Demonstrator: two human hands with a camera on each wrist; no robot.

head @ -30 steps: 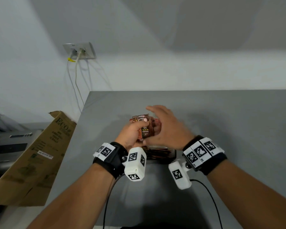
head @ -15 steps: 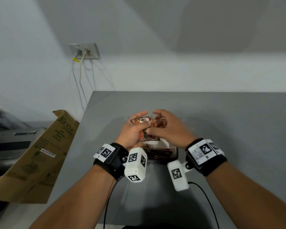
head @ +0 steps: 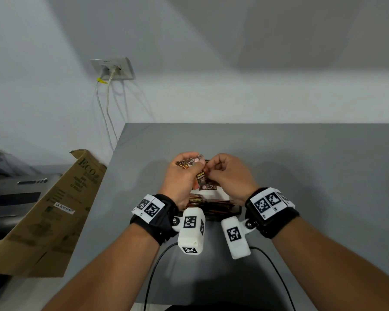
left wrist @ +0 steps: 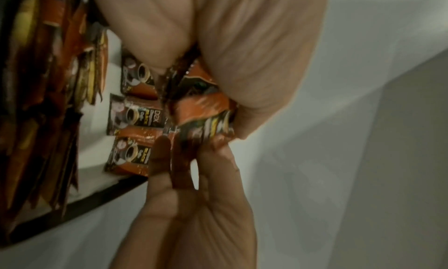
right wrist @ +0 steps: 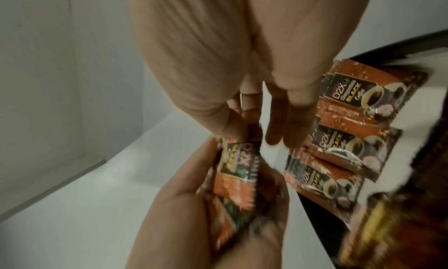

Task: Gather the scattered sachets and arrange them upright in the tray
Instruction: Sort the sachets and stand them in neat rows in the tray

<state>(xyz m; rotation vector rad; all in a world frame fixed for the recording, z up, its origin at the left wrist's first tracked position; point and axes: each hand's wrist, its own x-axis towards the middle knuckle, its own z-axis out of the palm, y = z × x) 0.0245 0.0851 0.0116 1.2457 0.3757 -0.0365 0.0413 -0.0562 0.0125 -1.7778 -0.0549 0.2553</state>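
Over the tray (head: 238, 211) my left hand (head: 192, 163) grips a bundle of orange-and-black coffee sachets (head: 186, 163). My right hand (head: 208, 173) meets it from the right and pinches one sachet (head: 204, 183) of the bundle, which hangs down between the hands. The left wrist view shows the bundle (left wrist: 206, 104) under my left palm, with right fingers (left wrist: 160, 158) pinching a sachet edge. Inside the black-rimmed white tray (left wrist: 97, 196) three sachets (right wrist: 351, 100) lie flat at the far side. Several sachets (head: 211, 206) stand packed upright at the near side.
The grey table (head: 312, 167) ends at its left edge beside a leaning cardboard box (head: 50, 209) and a grey machine (head: 14, 198). A wall socket with hanging cables (head: 112, 68) is at the back left. Black wrist cables (head: 276, 268) trail near the front edge.
Both hands have sunk a little toward the tray. My right hand, earlier spread over the bundle, has curled its fingers and now pinches one sachet.
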